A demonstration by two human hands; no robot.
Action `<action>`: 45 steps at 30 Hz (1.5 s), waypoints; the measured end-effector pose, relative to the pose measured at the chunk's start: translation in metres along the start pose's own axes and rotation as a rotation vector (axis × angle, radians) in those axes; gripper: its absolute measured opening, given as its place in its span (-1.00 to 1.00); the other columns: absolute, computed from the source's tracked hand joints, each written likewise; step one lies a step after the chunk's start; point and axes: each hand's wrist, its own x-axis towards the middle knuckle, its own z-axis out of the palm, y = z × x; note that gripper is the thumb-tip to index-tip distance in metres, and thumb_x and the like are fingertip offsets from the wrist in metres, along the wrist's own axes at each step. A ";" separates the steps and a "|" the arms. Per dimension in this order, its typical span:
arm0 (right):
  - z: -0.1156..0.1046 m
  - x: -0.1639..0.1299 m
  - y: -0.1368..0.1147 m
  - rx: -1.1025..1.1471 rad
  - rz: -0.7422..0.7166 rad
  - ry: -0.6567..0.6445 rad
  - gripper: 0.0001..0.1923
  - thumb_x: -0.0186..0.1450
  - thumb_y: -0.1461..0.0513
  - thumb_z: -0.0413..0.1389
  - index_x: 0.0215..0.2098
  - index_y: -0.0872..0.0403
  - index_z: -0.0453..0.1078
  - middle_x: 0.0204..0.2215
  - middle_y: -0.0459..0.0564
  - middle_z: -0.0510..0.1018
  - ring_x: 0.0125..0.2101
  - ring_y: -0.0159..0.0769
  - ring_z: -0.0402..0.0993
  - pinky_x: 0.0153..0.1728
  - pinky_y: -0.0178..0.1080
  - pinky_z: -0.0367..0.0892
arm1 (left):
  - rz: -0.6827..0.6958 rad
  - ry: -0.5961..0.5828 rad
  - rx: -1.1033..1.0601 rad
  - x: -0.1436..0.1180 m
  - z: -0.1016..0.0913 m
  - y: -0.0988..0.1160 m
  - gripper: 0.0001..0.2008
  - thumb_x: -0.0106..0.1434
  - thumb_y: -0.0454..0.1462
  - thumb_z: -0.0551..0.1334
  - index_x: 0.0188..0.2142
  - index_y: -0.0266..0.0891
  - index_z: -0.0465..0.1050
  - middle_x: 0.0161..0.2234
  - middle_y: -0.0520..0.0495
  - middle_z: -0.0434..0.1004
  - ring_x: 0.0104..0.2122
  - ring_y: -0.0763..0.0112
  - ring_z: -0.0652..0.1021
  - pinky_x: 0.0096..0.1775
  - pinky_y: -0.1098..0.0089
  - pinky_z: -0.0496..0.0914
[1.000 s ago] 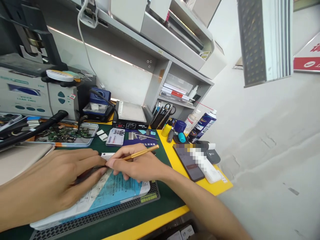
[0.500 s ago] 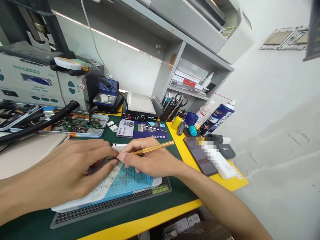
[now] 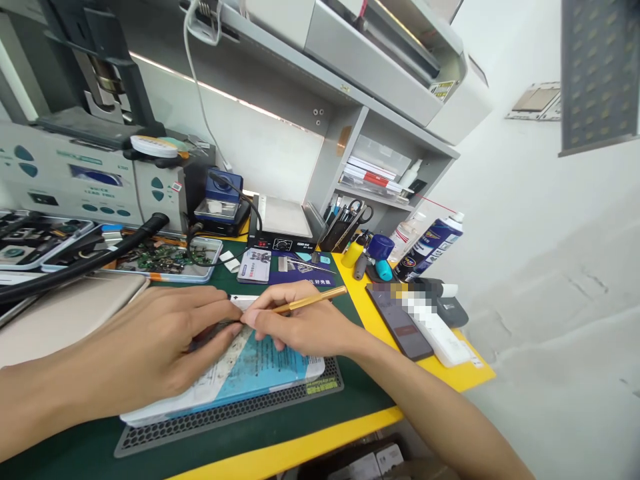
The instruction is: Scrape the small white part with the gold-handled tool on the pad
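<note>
My right hand (image 3: pixel 295 320) grips a slim gold pen-like tool (image 3: pixel 317 299) whose tip is hidden at the fingers. Its fingers meet those of my left hand (image 3: pixel 185 333). The left hand is closed, thumb and fingers pinched near the tool's working end. A thin dark edge shows between its thumb and fingers, too covered to name. Both hands rest over a blue and white flat pack (image 3: pixel 280 370) with smudges on it. Beneath the pack lies a grey mat with a honeycomb pattern (image 3: pixel 225 421). A white strip (image 3: pixel 241 301) with a black cross mark shows behind the hands.
Behind stand a small hot plate (image 3: pixel 283 223), a grey rework station (image 3: pixel 100 180) and a tray of circuit boards (image 3: pixel 170 260). A black hose (image 3: pixel 100 263) crosses at the left. On the right are a pen holder (image 3: pixel 345 223), a spray can (image 3: pixel 433 247) and a dark phone (image 3: pixel 400 323).
The camera view has shifted slightly, so the scene sits a little further right on the left side. Both hands keep nearly the same pose, and the gold tool stays in my right hand.
</note>
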 end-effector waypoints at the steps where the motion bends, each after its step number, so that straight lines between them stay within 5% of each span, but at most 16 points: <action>1: 0.000 0.000 0.000 0.002 0.006 0.003 -0.87 0.45 0.31 0.43 -0.26 0.10 0.61 -0.40 -0.13 0.63 -0.51 -0.47 0.48 -0.50 -0.44 0.36 | -0.012 0.002 0.002 0.001 0.000 0.000 -0.66 0.71 -0.13 0.18 -0.13 -0.03 0.74 -0.33 0.04 0.66 -0.41 0.40 0.62 -0.33 0.25 0.33; 16: 0.001 0.000 0.004 0.045 0.002 -0.014 -0.77 0.44 0.19 0.53 -0.26 0.10 0.62 -0.37 -0.12 0.66 -0.52 -0.48 0.46 -0.50 -0.45 0.38 | 0.021 0.006 0.001 0.001 0.002 -0.001 -0.68 0.69 -0.12 0.18 -0.14 0.01 0.71 -0.32 0.04 0.71 -0.40 0.36 0.66 -0.34 0.31 0.36; 39: 0.001 0.000 -0.004 0.006 -0.007 0.004 -0.84 0.44 0.41 0.37 -0.29 0.10 0.60 -0.40 -0.16 0.64 -0.53 -0.49 0.47 -0.53 -0.44 0.34 | 0.130 0.070 0.080 0.005 -0.001 0.000 -0.69 0.72 -0.22 0.19 -0.16 -0.07 0.68 -0.38 0.10 0.59 -0.45 0.46 0.60 -0.37 0.31 0.31; 45: -0.001 0.000 0.002 0.042 -0.092 -0.012 -0.85 0.45 0.34 0.42 -0.29 0.11 0.61 -0.43 -0.15 0.65 -0.52 -0.46 0.48 -0.52 -0.40 0.34 | 0.153 0.066 0.084 0.003 -0.003 -0.004 -0.77 0.72 -0.17 0.21 -0.01 -0.02 0.69 -0.32 0.11 0.59 -0.42 0.45 0.59 -0.33 0.29 0.35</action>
